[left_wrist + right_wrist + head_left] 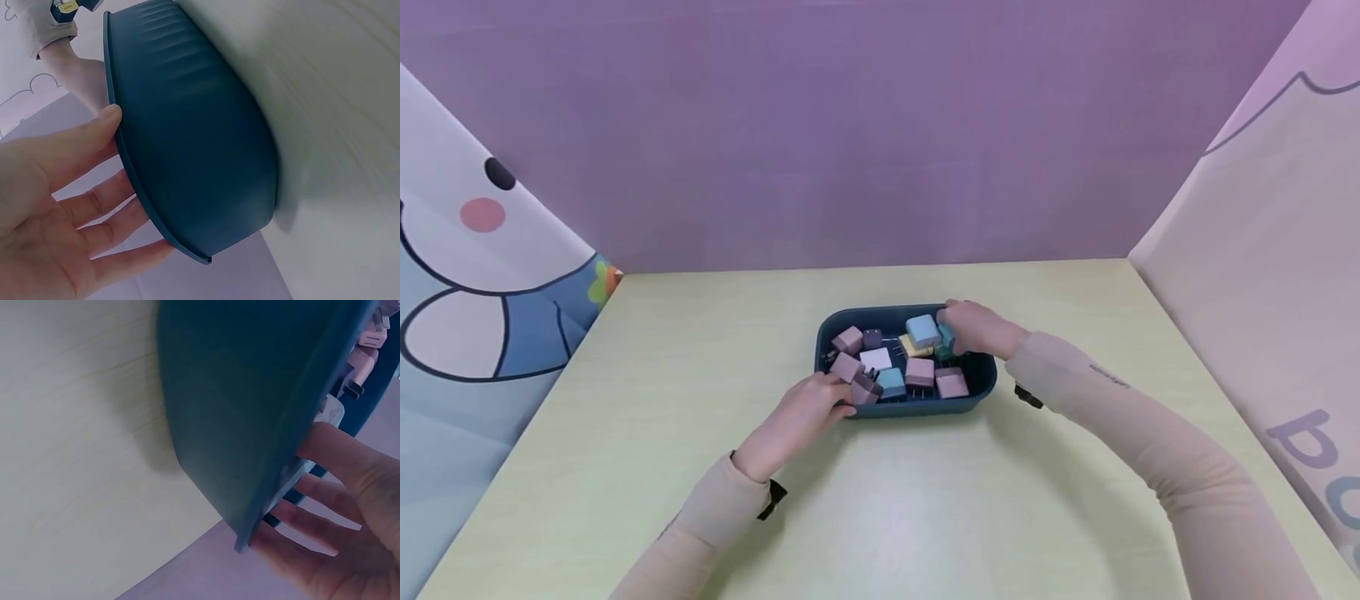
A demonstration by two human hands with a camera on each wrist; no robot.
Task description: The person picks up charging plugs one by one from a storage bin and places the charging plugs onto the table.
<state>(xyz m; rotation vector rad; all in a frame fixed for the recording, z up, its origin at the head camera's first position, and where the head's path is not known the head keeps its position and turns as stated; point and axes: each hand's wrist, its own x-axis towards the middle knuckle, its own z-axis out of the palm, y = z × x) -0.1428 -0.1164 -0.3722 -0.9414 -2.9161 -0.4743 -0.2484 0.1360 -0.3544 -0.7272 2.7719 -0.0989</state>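
Observation:
A dark blue plastic bin [917, 407] on the table holds several block-shaped wall chargers with metal prongs. My left hand [801, 421] is at its near left corner, the thumb touching the rim [134, 169] while the other fingertips reach inside, out of sight. Closest to them are two pink chargers [847, 367]. Over the far right part of the bin, my right hand [976, 327] pinches a teal charger [947, 336], partly covered by the fingers. A light blue charger [922, 331] sits beside it on a yellow one [915, 347].
Elsewhere in the bin lie a white charger [876, 359], a blue one [891, 382] and more pink ones [952, 382]. The pale table [715, 333] ends at a purple backdrop [865, 133]. Printed cloths stand at the left [482, 333] and right [1262, 275].

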